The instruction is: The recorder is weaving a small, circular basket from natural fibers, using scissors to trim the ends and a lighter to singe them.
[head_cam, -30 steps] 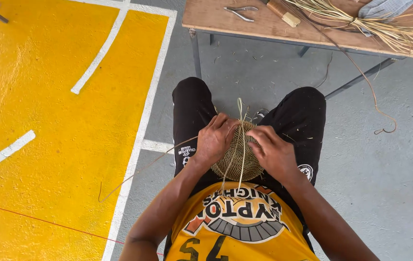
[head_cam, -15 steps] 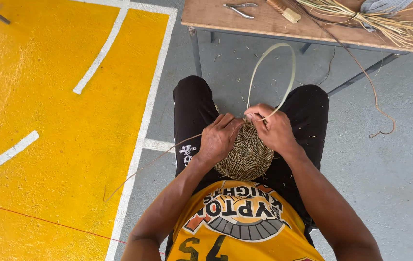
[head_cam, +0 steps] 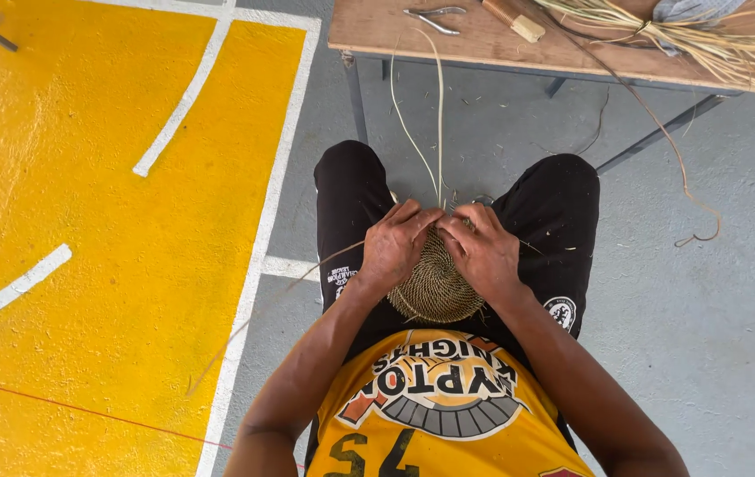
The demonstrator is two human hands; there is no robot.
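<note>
Straw-coloured woven disc (head_cam: 437,287) sits in the person's lap, between the black-clad thighs. Left hand (head_cam: 398,247) and right hand (head_cam: 483,252) are both clamped on its top edge, fingertips nearly meeting. One long thin strand (head_cam: 438,115) loops up from there toward the wooden counter (head_cam: 483,44), where pliers (head_cam: 430,18) and a bundle of loose straw (head_cam: 704,40) lie.

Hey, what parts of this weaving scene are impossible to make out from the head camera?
Head view only:
- Far edge of the woven disc: covered by left hand and right hand.
- What the fingertips pinch: hidden between both hands.
- Straw bundle and wooden table: cut off by the top edge.
- Pliers: too small for detail.
</note>
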